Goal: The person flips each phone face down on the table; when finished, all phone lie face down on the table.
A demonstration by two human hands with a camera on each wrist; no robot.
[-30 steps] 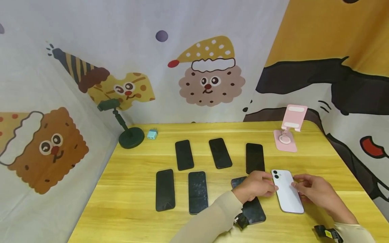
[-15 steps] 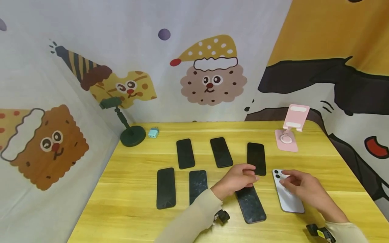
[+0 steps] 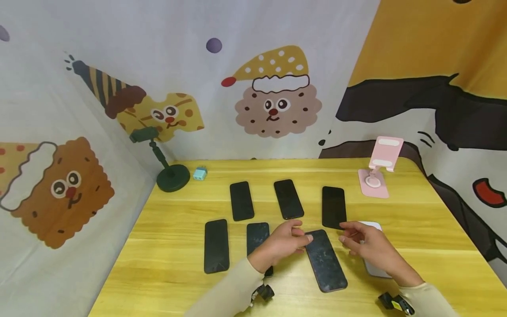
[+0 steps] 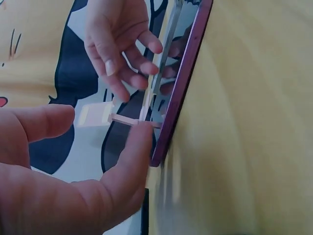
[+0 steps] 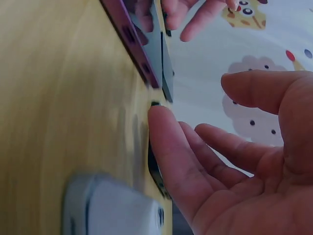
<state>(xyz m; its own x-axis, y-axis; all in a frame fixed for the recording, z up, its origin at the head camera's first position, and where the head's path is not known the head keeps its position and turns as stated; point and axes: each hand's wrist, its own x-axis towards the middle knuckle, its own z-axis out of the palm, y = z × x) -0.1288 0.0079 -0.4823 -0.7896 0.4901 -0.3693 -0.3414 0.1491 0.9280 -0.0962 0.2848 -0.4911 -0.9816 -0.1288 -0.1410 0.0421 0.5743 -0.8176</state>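
Several phones lie flat on the wooden table. At the top left corner of a dark phone (image 3: pixel 326 262) with a purple edge hovers my left hand (image 3: pixel 282 243), thumb and fingers apart; whether a fingertip touches that corner I cannot tell. Partly beneath this hand lies another dark phone (image 3: pixel 257 235). My right hand (image 3: pixel 370 248) is above the white phone (image 3: pixel 379 269), hiding much of it, with loosely bent fingers around nothing. In the right wrist view, the white phone (image 5: pixel 120 210) lies below that hand, and the purple-edged phone (image 5: pixel 139 49) is ahead.
Behind stand three black phones, left (image 3: pixel 242 201), middle (image 3: pixel 288 199) and right (image 3: pixel 334 207). One more dark phone (image 3: pixel 216 246) lies at the left. A green stand (image 3: pixel 173 177), light-blue charger plug (image 3: pixel 200 173) and pink phone stand (image 3: pixel 374 182) are near the back edge.
My right hand has let go of the white phone and moved left over it. My left hand has moved left, from beside the white phone to the dark phone's top left corner.
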